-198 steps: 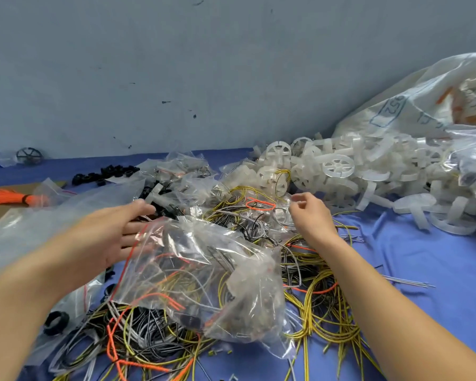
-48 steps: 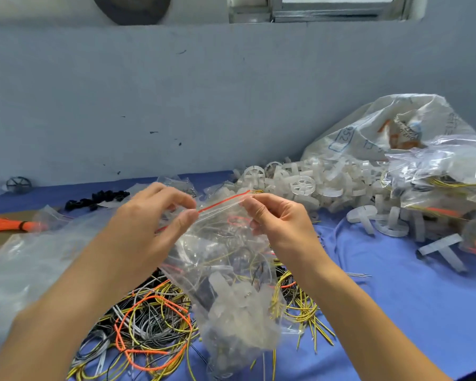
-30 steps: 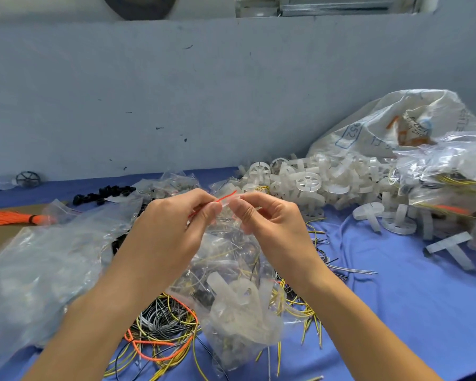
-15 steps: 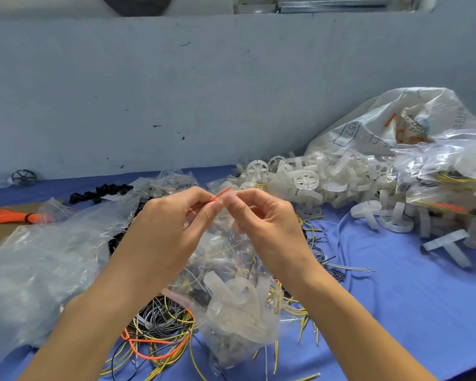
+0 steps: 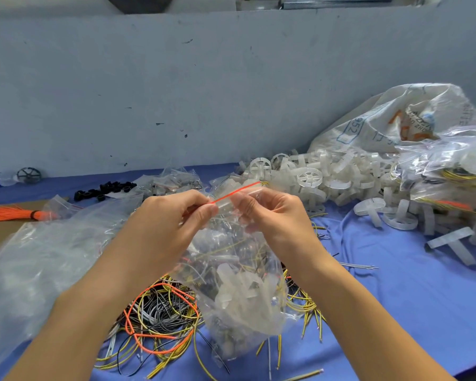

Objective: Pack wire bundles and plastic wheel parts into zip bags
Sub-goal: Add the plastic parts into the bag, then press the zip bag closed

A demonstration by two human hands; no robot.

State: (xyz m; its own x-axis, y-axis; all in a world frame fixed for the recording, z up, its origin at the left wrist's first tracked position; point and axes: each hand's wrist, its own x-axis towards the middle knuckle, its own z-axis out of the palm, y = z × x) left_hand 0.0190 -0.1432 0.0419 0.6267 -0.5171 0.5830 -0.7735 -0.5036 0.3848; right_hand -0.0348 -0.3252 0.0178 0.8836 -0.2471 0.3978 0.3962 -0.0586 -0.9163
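Observation:
A clear zip bag (image 5: 239, 292) with a red seal strip hangs in front of me, filled with wires and white plastic wheel parts. My left hand (image 5: 173, 221) pinches the seal at its left end. My right hand (image 5: 270, 213) pinches the seal just to the right, fingertips close to the left hand's. Under the bag lies a tangle of yellow, black and orange wire bundles (image 5: 160, 323) on the blue cloth. A heap of white plastic wheel parts (image 5: 308, 177) sits behind and to the right.
A big clear plastic bag (image 5: 39, 259) lies at the left. Filled zip bags (image 5: 445, 171) and a large white sack (image 5: 396, 116) stand at the right. Black rings (image 5: 105, 188), small zip bags (image 5: 173, 180), an orange wire bundle (image 5: 8, 214) and a bottle (image 5: 0, 178) lie near the wall.
Both hands lifted the filled bag off the pile and brought their fingertips together along the red seal. In the last half second they stay pinched there with little movement.

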